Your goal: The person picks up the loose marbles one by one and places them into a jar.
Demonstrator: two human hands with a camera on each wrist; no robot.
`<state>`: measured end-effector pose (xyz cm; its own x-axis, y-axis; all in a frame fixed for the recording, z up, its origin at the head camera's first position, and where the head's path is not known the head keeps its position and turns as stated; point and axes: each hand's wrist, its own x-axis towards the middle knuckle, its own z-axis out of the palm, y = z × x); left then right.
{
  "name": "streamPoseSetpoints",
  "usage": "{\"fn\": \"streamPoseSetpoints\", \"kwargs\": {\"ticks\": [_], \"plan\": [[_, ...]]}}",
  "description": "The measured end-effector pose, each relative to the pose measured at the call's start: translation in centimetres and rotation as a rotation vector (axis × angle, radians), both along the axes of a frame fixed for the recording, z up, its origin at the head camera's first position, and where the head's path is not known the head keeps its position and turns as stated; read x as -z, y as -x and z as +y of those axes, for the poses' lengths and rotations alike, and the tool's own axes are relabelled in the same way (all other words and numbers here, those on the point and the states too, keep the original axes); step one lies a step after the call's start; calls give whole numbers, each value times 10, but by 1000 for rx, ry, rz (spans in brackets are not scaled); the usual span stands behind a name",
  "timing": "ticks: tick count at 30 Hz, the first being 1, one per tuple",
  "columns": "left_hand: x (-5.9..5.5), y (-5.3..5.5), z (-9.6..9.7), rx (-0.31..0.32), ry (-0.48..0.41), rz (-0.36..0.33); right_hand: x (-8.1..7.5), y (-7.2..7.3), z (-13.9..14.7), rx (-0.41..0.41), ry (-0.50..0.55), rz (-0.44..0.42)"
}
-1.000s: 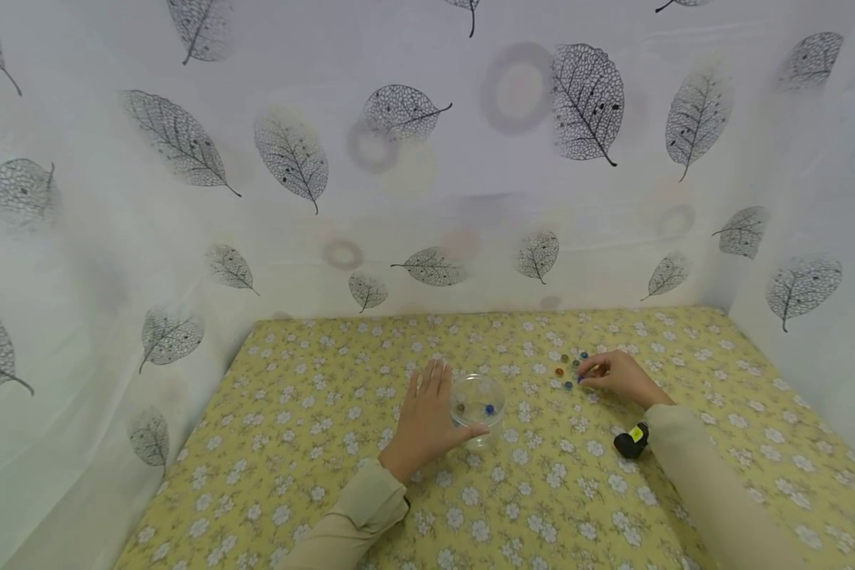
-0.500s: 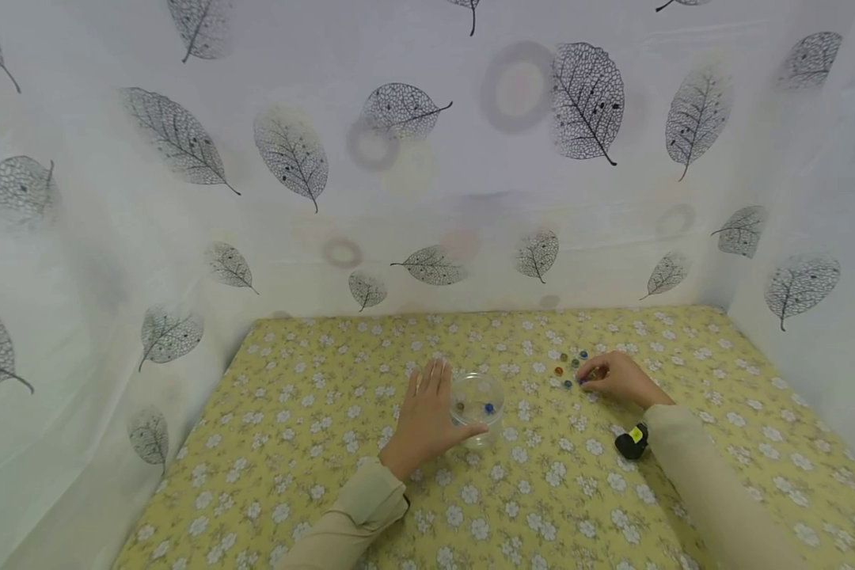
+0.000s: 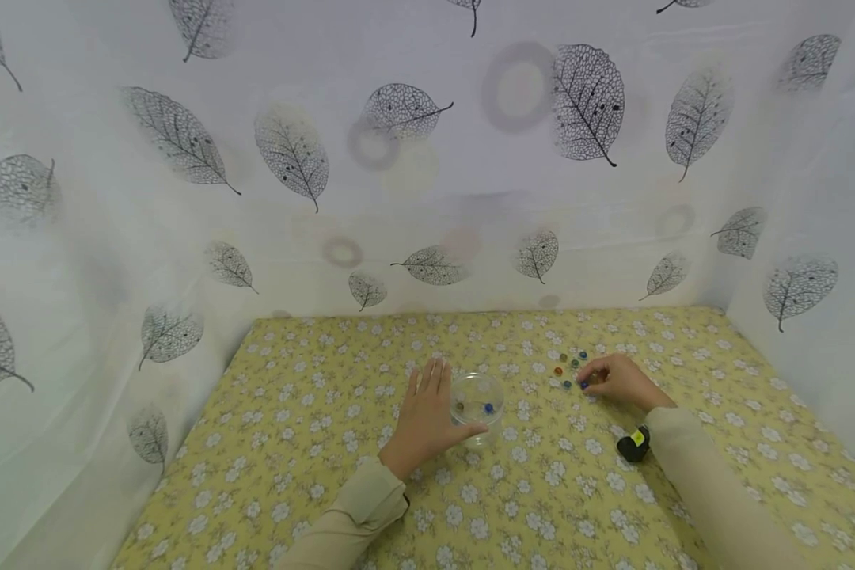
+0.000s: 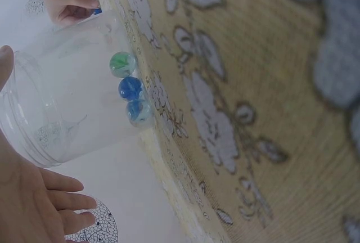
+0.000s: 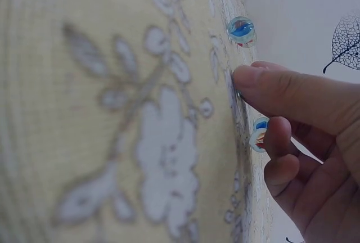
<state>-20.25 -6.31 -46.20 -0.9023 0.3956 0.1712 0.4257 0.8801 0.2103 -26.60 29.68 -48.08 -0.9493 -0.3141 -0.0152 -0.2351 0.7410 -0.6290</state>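
A clear plastic jar (image 3: 477, 388) stands upright on the table with a few glass marbles at its bottom. In the left wrist view these are a green marble (image 4: 122, 64), a dark blue marble (image 4: 130, 88) and a clear-and-blue marble (image 4: 138, 110). My left hand (image 3: 427, 416) rests around the jar's left side, fingers straight and thumb across the near side. To the right, my right hand (image 3: 620, 380) pinches a dark blue marble (image 3: 584, 385) between thumb and forefinger at the tablecloth. The thumb hides that marble in the right wrist view.
Several loose marbles lie just left of my right hand, among them an orange marble (image 3: 558, 370) and a blue marble (image 3: 583, 355). A black tape measure (image 3: 634, 445) with a yellow label lies by the right sleeve. Leaf-printed curtains (image 3: 427, 198) enclose the flowered tablecloth (image 3: 313, 443).
My right hand, with the dark blue marble at its fingertips, has shifted slightly right and nearer to me. The left hand and the jar have stayed in place.
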Motion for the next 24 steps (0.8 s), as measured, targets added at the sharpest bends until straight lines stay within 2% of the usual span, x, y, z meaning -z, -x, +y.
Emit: {"fn": "streamPoseSetpoints", "kwargs": {"ticks": [15,24], "plan": [[1,-1,0,-2,-8,3,0,-2,4,-11,22,-24],[0,-2,0,-4,-15,-6,-3,-5,3,-5,3,8]]}}
